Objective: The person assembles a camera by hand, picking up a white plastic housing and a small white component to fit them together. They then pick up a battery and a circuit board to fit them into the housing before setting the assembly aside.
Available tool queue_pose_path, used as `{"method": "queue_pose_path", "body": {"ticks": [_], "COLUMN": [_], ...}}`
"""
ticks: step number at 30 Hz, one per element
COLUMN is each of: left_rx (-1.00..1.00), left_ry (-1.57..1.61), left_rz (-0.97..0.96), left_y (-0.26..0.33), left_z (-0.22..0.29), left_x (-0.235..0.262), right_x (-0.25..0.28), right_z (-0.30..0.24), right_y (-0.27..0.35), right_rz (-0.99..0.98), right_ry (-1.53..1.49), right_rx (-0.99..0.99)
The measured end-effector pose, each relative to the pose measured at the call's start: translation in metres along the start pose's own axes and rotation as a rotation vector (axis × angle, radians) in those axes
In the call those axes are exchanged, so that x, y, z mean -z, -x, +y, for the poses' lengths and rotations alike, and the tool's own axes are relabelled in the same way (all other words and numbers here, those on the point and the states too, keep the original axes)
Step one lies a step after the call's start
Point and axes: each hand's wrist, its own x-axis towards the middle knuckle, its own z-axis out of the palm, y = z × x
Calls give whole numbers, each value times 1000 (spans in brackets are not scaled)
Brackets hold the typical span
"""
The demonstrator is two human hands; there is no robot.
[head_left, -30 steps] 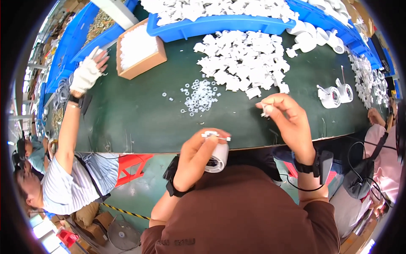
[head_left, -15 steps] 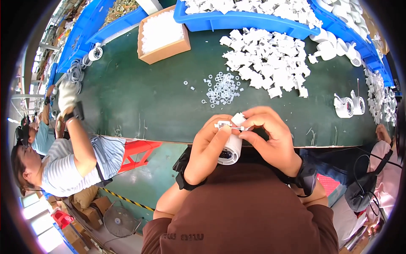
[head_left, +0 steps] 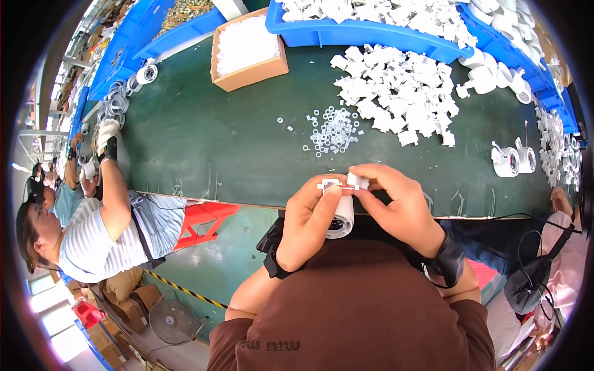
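Close to the table's near edge, my left hand (head_left: 309, 216) is closed around a white cylindrical camera housing (head_left: 341, 226), its dark round front facing down toward me. A small white bracket (head_left: 330, 183) shows at my left thumb tip. My right hand (head_left: 401, 207) pinches a small white plastic piece (head_left: 357, 181) between thumb and fingers, right beside the bracket. Something thin spans the small gap between bracket and piece; I cannot tell what it is. My fingers hide much of the housing.
Small translucent rings (head_left: 335, 131) lie scattered ahead of my hands, with a heap of white brackets (head_left: 402, 93) beyond. A cardboard box (head_left: 250, 77) and blue bins (head_left: 371, 34) line the back. Two camera units (head_left: 506, 162) stand at right. A co-worker's gloved hand (head_left: 107, 133) works at left.
My right hand has shifted slightly, and the white piece in it now shows more plainly beside the bracket. At left, the co-worker's gloved hand has come down. My left hand keeps its grip.
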Motion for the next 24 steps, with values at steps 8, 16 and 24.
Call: {"method": "queue_pose_path", "body": {"ticks": [8,16,24], "left_rx": [-509,-512,-555], "left_ry": [-664,-700,-766], "left_rz": [254,195,173], "left_y": [-9,-10,-9], "left_z": [-3,-1,-4], "left_x": [-1,-1,0], "right_x": [-14,-38,-37], "right_z": [-14,-3,-8], "right_y": [0,-3,-1], "right_rz": [9,152,173], "right_ry": [-453,-430,-358], "right_rx": [-45,62,41]}}
